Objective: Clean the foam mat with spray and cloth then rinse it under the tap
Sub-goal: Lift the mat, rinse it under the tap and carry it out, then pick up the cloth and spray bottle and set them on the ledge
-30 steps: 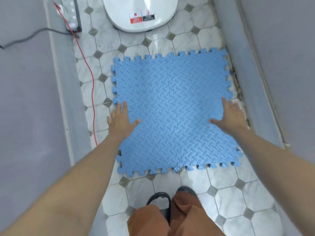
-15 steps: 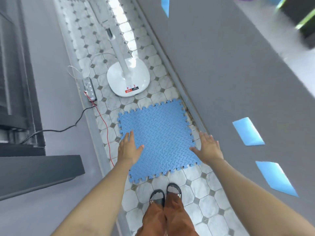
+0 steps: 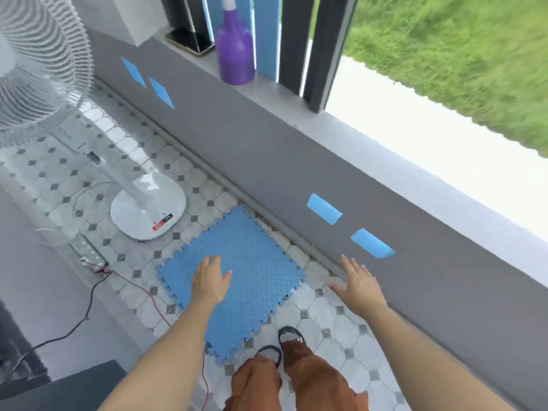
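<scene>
A blue foam mat [image 3: 255, 262] with puzzle edges lies flat on the tiled floor beside a low grey wall. My left hand [image 3: 210, 281] hovers over the mat's left part, fingers apart, holding nothing. My right hand [image 3: 357, 281] is spread and empty, off the mat's right corner, near the wall. A purple spray bottle [image 3: 235, 51] stands upright on the wall's ledge at the far end, well beyond both hands. No cloth is in view.
A white standing fan has its base [image 3: 148, 210] just beyond the mat and its head [image 3: 35, 63] at upper left. A power strip [image 3: 87, 247] with red and black cables [image 3: 142, 292] lies left. My sandalled feet [image 3: 281, 342] stand at the mat's near corner. Dark railing posts [image 3: 320, 51] rise from the ledge.
Both hands have lifted off the mat, which stays on the floor. My view has risen and swung right, bringing the ledge, purple bottle, fan head and grass into sight.
</scene>
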Available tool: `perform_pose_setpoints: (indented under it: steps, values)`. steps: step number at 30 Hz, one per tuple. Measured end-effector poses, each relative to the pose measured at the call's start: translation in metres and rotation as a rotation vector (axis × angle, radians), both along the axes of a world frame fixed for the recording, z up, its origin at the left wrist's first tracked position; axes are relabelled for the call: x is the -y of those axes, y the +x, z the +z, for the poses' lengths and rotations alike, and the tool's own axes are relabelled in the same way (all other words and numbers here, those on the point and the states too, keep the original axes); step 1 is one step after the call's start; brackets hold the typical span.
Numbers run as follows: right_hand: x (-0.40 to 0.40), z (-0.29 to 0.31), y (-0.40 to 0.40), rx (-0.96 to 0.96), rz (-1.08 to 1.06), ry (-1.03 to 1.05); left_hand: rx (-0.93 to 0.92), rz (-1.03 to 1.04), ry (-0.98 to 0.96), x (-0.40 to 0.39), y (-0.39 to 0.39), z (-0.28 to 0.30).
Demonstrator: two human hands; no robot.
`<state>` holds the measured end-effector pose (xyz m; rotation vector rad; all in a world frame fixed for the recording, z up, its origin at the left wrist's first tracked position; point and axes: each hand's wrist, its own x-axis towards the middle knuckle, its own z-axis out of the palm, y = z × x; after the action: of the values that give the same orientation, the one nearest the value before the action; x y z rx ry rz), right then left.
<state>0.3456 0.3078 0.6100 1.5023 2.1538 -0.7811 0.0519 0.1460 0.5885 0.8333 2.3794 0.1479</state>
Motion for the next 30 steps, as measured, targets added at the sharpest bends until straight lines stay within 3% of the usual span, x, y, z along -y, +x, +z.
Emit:
perform_pose_setpoints:
  steps: [11,21,30]
  values:
    - [0.086,0.043,0.193,-0.003,-0.677,0.085,-0.058,-0.557,0.112,-0.112,0.098,0.055]
    - [0.269,0.054,0.353,-0.021,-1.422,0.085,0.005,-1.225,0.129,-0.160,0.379,0.085]
    - [0.415,0.024,0.373,-0.070,-2.066,0.071,0.117,-1.822,0.056,-0.071,0.594,0.062]
